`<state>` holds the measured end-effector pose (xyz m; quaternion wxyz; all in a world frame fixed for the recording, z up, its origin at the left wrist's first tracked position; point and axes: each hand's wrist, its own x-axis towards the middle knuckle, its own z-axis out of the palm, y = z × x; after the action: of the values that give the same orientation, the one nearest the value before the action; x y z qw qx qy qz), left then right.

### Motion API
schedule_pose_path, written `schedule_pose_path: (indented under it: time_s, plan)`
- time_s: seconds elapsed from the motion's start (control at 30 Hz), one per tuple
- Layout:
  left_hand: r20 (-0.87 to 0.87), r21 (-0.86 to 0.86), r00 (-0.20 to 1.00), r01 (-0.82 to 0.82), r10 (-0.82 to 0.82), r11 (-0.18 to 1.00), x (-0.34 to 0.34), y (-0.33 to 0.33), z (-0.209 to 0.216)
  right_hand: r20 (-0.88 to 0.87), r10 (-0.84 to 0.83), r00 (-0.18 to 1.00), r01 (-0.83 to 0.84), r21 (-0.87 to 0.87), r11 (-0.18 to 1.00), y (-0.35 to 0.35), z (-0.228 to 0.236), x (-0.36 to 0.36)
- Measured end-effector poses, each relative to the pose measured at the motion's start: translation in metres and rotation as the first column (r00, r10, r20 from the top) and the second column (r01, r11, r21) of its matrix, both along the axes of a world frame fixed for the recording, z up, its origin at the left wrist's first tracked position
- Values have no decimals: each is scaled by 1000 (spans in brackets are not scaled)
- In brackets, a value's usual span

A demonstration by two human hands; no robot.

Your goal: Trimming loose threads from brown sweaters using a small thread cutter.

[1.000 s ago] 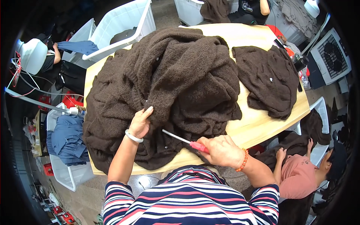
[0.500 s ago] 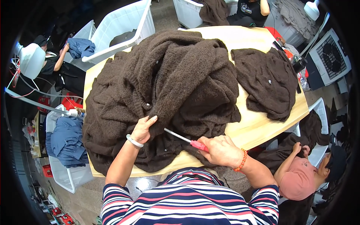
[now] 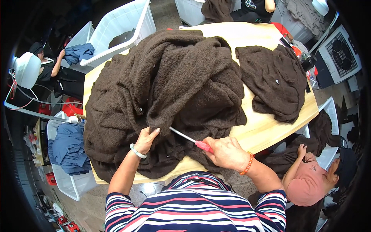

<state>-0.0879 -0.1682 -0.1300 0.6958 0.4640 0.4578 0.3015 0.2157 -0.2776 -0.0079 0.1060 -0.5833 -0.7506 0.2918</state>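
A large heap of dark brown, fuzzy knit garments [image 3: 116, 96] covers the left and middle of the table. At its near side, my left hand [image 3: 143, 143] pinches the end of a folded brown knit piece [image 3: 179, 92], thumb on top. My right hand [image 3: 228, 154] is wrapped around a screwdriver-like tool [image 3: 203, 145] with a pinkish-red handle and a thin straight metal shaft. The shaft's tip points up and left, at the knit just right of my left thumb. Whether the tip touches the cloth I cannot tell.
Another brown knit garment [image 3: 274, 81] lies flat on the wooden table [image 3: 266, 131] to the right. White bins [image 3: 119, 27] stand behind, and one [image 3: 71, 181] at left holds blue cloth. Co-workers sit at far left, at the back and at right [image 3: 309, 181]; a lamp [image 3: 28, 69] is at left.
My left hand has shifted slightly down and left with the knit end. The tool's tip has moved up a little, closer beside that end.
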Motion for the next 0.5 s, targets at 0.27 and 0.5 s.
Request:
schedule_pose_path:
  time_s: [0.27, 0.5]
  plan:
    - [-209, 118, 972, 132, -105, 984, 2, -1, -4, -53, 95, 994, -98, -50, 994, 7, -6, 3]
    - [-179, 236, 964, 235, -195, 943, 30, 19, 43, -196, 28, 980, -22, 35, 999, 9, -11, 24]
